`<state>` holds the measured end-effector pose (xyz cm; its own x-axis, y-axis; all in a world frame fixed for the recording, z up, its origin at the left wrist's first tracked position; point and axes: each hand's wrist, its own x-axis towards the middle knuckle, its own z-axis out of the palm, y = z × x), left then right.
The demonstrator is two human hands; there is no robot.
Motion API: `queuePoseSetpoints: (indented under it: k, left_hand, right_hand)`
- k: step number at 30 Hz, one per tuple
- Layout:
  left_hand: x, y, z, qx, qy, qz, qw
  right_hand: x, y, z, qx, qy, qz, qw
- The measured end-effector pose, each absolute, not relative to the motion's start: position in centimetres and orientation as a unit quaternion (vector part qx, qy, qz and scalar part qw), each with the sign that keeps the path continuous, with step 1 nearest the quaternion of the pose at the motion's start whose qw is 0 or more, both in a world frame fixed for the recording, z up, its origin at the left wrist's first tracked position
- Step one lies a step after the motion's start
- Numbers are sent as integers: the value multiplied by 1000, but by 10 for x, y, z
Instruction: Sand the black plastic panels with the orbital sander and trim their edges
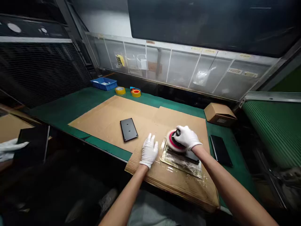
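The white-gloved left hand [150,151] rests, grip open, on thick corrugated cardboard [169,183]. The right hand [188,138] has its grip closed on the black knob [178,132] of a round, red-ringed pad [172,144], over a flat dark panel [192,157] in a shiny taped frame [181,166]. Beyond, a smooth plate [129,129] lies on cardboard covering the green desk [80,100], before cloudy sheeting [181,66].

Head-worn view, facing forward and down
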<state>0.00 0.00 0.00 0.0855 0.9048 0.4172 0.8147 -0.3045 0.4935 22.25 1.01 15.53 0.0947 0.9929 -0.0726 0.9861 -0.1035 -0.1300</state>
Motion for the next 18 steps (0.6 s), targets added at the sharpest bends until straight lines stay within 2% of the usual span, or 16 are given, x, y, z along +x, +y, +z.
queuePoseSetpoints:
  k: [7,13,18]
  left_hand:
    - [7,0,4,725,620,291,73]
    - [8,-3,13,726,621,283,83]
    - [7,-3,11,722,623,290,79]
  right_hand:
    - [217,0,157,-696,-712,86,31]
    - [214,-3,163,-740,-670,61,-4]
    - [215,-14,164,-712,-697,85,14]
